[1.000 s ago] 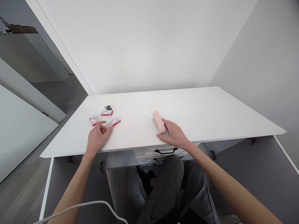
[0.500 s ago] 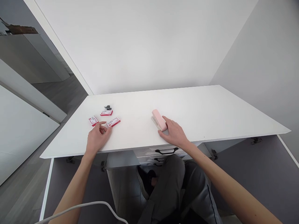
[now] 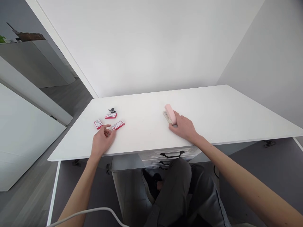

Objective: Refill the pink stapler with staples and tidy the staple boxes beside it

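Note:
A pink stapler (image 3: 170, 113) lies on the white desk (image 3: 213, 107), and my right hand (image 3: 183, 127) is wrapped round its near end. My left hand (image 3: 103, 141) rests on the desk with its fingers curled loosely, the fingertips just short of a small red and white box (image 3: 118, 125). Two more such boxes lie close by, one to the left (image 3: 98, 124) and one behind (image 3: 111, 115). A small black clip (image 3: 112, 110) sits beyond them.
Drawers with black handles (image 3: 172, 154) sit under the desk front. My legs in dark trousers (image 3: 180, 192) are below. A white cable (image 3: 90, 212) crosses the lower left. White walls close in the desk behind and to the right.
My right hand has pushed the pink stapler a little farther from the desk's front edge. My left hand has stayed by the boxes. The view has shifted slightly.

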